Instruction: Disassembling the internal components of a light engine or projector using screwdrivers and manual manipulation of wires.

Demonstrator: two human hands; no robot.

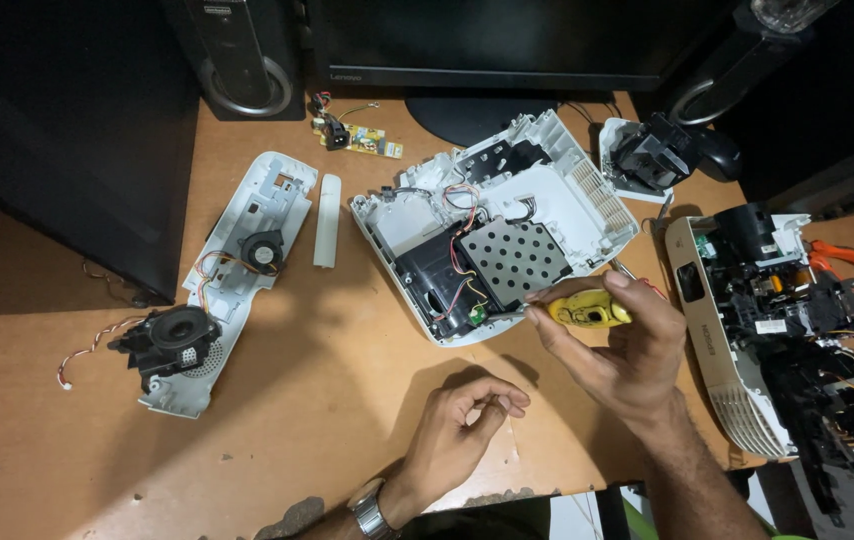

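My right hand (619,345) grips a yellow-handled screwdriver (587,309), its tip at the near edge of an opened white device housing (587,195) that holds a perforated metal plate (515,258) and loose coloured wires. My left hand (457,430) hovers above the wooden table (327,380) in front of the housing, fingers loosely curled, holding nothing; a metal watch sits on its wrist.
A white cover with a small fan and black speaker (172,340) lies at the left, a narrow white strip (326,220) beside it. A small circuit board (357,138) sits near the monitor stand. A second dismantled device (787,320) and orange pliers (842,255) are at the right.
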